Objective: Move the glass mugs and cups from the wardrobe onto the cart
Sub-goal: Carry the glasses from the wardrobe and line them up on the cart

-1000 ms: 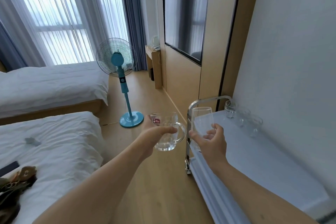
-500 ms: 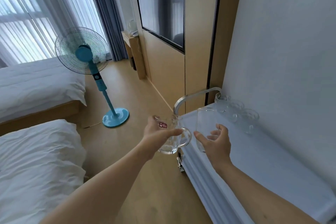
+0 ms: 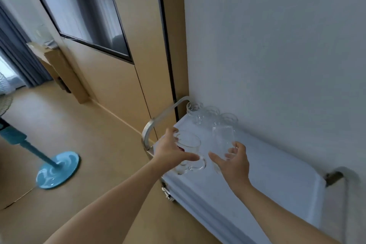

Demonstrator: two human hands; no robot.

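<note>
Head view looks down on both hands carrying glassware over the far-left end of the cart [image 3: 277, 172], which stands against the white wall [image 3: 277, 45] on the right. Left hand [image 3: 170, 152] has thumb and fingers curled round a glass mug [image 3: 189, 150], its handle pointing toward the near side, while the right hand [image 3: 233, 161] holds a tall clear cup [image 3: 222, 140] low on its body with fingers wrapped loosely, tips partly spread. Both pieces hang just above the white top; whether either touches it I cannot tell. A cluster of glasses [image 3: 210, 114] already stands in the far corner by the wall. The main risk, as I judge it, is glass striking glass: mug and cup ride close side by side, and the tall cup sits just near of the standing cluster, so a hurried set-down could clink or tip one. The mug also hovers near the cart's left edge and the metal handle rail [image 3: 158, 123]; placed too far left it could catch the rail or overhang and drop to the wooden floor [image 3: 89, 144]. Open room lies toward the near right, where the top shows bare surface, and the wall closes off the right side
</note>
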